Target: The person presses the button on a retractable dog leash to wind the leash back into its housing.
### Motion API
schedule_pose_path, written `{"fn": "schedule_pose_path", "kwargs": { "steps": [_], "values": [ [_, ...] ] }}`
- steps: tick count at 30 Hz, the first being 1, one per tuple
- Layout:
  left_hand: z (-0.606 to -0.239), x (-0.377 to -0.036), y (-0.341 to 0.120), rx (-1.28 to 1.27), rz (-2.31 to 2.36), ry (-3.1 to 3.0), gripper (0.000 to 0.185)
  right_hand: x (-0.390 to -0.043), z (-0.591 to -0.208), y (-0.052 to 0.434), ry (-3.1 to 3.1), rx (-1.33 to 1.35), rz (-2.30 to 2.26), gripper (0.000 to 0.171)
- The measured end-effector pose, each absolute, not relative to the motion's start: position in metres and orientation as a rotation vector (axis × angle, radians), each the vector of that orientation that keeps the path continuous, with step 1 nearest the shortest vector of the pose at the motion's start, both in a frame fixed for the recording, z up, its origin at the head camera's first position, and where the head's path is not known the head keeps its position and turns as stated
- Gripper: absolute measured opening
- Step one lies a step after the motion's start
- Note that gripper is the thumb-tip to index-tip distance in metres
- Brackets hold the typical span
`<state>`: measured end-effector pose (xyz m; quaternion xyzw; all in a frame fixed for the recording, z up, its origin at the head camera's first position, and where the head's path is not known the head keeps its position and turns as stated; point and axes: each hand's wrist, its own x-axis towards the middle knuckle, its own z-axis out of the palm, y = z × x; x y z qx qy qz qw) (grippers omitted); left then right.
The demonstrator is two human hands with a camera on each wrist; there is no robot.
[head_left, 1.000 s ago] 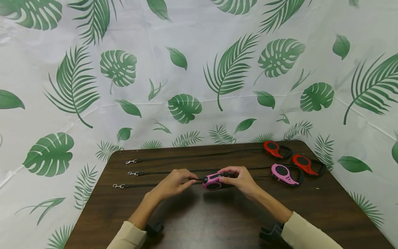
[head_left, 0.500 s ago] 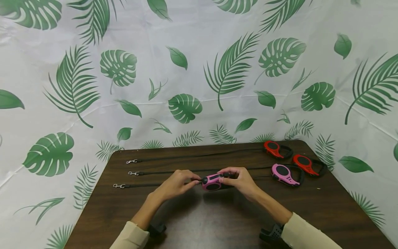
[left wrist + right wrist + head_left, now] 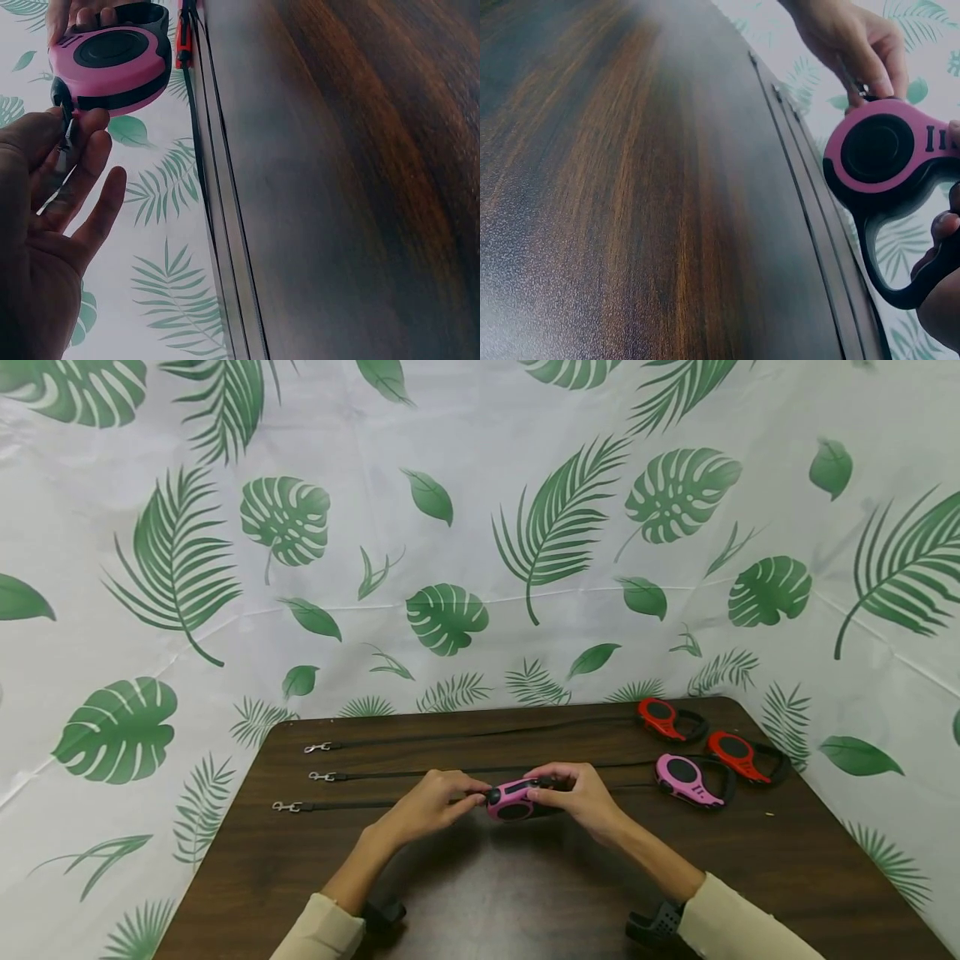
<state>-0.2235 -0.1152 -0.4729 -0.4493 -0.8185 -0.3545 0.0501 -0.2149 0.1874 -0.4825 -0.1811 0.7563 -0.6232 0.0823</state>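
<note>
Left grip [image 3: 433, 803] is sitting closer to the held pink leash [image 3: 517, 798] than a second ago, while the right grip [image 3: 576, 789] is staying put. Left fingers are pinching the metal clip [image 3: 64, 142] right at the nose; right fingers are wrapping the black handle [image 3: 900, 296], thumb pressing the casing. So the leash is hanging between both, apparently just above the bench [image 3: 495, 893]. Imo it's looking light and stiff, not very fragile, probably slippery on those smooth, rounded pink sides, so I'd be trusting the looped handle. Bench top is showing streaky dark wood grain, and the other leashes' black cords [image 3: 345, 806] are lying thin and bendy, ending in shiny hooks [image 3: 287, 807].
</note>
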Motion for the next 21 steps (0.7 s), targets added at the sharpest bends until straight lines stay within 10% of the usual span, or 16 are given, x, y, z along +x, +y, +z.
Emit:
{"fn": "schedule_pose_path", "kwargs": {
  "steps": [21],
  "values": [
    [-0.4746,-0.2155,-0.111,-1.335,-1.063,-2.576,0.032,-0.2084,-0.4846,0.1812,2.184,-0.555,-1.861,0.027]
  ]
}}
